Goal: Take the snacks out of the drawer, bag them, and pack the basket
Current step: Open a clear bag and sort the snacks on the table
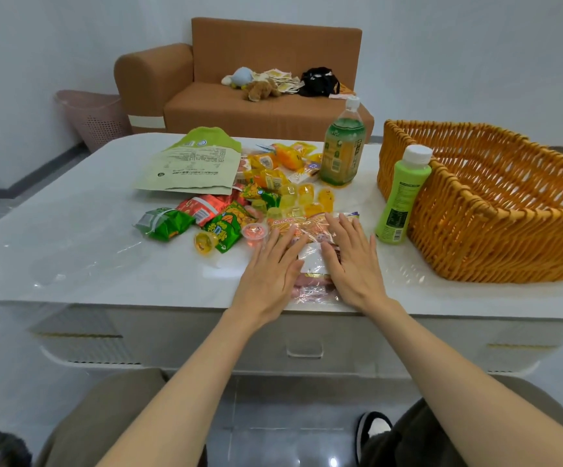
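Clear snack bag (312, 261), long axis near-far, L hand (270, 267), R hand (352, 261) pressing, fingers (344, 225) straight

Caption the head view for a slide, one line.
Left hand and right hand lie flat on a clear snack bag at the table edge, loose snacks behind, wicker basket at right.

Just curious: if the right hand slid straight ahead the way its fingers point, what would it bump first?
Probably the yellow jelly cups just past the clear snack bag under the right hand; the tea bottle stands behind them.
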Demonstrator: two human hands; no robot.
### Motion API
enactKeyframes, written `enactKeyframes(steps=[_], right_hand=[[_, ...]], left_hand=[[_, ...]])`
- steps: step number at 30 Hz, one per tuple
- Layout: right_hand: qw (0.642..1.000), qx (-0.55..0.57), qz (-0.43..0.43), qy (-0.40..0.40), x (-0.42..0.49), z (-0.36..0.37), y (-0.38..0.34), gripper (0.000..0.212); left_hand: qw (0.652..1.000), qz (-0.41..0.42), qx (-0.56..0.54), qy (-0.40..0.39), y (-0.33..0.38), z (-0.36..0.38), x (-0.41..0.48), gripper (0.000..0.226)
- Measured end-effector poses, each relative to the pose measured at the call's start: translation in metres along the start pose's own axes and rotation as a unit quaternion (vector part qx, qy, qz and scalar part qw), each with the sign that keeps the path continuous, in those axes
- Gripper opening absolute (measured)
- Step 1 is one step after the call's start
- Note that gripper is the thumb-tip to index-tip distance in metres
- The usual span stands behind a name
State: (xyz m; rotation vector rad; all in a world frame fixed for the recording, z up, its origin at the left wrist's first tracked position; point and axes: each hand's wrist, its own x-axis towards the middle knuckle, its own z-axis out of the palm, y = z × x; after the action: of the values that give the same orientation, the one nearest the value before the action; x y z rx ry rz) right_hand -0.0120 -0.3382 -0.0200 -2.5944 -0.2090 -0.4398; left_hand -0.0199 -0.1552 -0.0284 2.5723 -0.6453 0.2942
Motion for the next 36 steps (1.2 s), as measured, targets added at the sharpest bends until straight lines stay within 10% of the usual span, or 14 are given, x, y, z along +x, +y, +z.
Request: enactKeyframes(steps=[10,17,21,36], right_hand=[[0.976,-0.064,-0.204,0.040,-0.016,-0.033,-0.010,0.027],[0.971,-0.097,-0.110,-0.190,-0.057,-0.043,-0.007,0.079],[0.979,-0.102,-0.106,-0.142,-0.063,-0.034,-0.004,0.086],[0.958,-0.189,-0.215,-0.020,-0.084,-0.042,0.005,0.076]], left_hand=[[0.992,-0.044,-0.007,-0.121,0.000,-0.040,-0.029,0.052],[0.993,0.000,0.029,-0.111,-0.003,-0.064,-0.049,0.082],[0.981,0.030,0.073,-0.179,-0.007,-0.053,-0.063,0.107],[0.967,0.110,0.183,0.142,0.000,-0.015,-0.075,0.076]])
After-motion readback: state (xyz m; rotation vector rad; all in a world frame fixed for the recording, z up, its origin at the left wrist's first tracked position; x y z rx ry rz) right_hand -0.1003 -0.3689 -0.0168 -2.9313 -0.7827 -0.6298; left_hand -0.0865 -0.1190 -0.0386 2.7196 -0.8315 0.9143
